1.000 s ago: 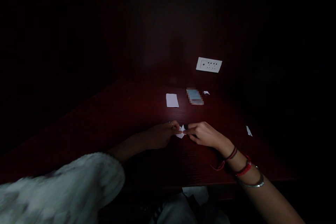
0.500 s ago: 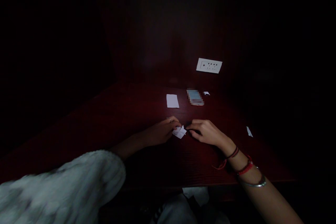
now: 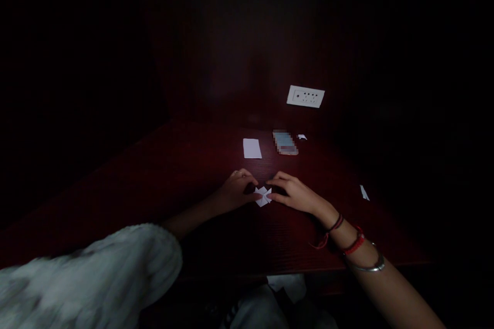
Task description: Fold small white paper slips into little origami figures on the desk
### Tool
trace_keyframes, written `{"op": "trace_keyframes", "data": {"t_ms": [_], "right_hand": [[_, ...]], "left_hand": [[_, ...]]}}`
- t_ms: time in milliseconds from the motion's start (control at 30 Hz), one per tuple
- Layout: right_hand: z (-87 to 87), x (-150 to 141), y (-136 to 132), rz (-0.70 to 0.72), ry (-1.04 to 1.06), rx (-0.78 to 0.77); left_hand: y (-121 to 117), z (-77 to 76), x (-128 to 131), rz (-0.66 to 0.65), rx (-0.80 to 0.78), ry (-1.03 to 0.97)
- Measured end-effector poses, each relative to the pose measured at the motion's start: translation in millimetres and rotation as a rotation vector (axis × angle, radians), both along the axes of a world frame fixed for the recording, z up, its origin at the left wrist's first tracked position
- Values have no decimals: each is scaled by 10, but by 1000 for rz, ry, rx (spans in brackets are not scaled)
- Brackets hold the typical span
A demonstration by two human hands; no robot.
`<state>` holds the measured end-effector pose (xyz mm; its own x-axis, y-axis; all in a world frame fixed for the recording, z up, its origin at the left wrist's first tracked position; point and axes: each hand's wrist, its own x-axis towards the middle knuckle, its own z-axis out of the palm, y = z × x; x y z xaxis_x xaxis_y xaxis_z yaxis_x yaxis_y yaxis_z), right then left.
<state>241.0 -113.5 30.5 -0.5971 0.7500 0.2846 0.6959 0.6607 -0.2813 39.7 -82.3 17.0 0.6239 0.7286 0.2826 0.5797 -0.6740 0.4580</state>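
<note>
A small piece of white folded paper (image 3: 263,197) with several pointed flaps lies on the dark red table. My left hand (image 3: 235,189) grips its left edge, with the thumb on the paper and the fingers curled beyond it. At the right edge, the thumb of my right hand (image 3: 294,192) presses on the paper while the index finger bends over its far side. Both hands rest low over the tabletop, and the paper's underside is hidden.
Beyond my hands lie a white paper sheet (image 3: 252,148) and a blurred-out phone (image 3: 285,142). Paper scraps sit behind the phone (image 3: 302,136) and at the right (image 3: 365,193). A white socket panel (image 3: 305,96) is on the back wall. The table's front edge (image 3: 247,274) runs below my arms.
My right hand has moved left, bringing its thumb onto the folded paper. My left hand has shifted slightly left, its thumb now at the edge, and more of the paper's flaps show.
</note>
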Motion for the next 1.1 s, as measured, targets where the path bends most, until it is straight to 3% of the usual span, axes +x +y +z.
{"op": "trace_keyframes", "data": {"t_ms": [167,333,533,733,867,933,1100], "right_hand": [[-10,-33,26,-29,74,-46],[-52,-37,46,-75,147,-92],[-122,-94,108,-137,204,-172],[-117,-149,87,-142,292,-217],[5,-171,-22,-99,366,-23],[71,-169,-81,-55,374,60],[136,-109,-162,87,275,14]], "left_hand": [[-27,-43,52,40,-7,35],[-32,-6,41,-12,-5,-34],[9,-79,2,183,46,74],[18,-55,-6,186,2,66],[25,84,-14,64,-13,-76],[21,155,-24,-25,70,-78],[-5,248,-47,-170,291,95]]}}
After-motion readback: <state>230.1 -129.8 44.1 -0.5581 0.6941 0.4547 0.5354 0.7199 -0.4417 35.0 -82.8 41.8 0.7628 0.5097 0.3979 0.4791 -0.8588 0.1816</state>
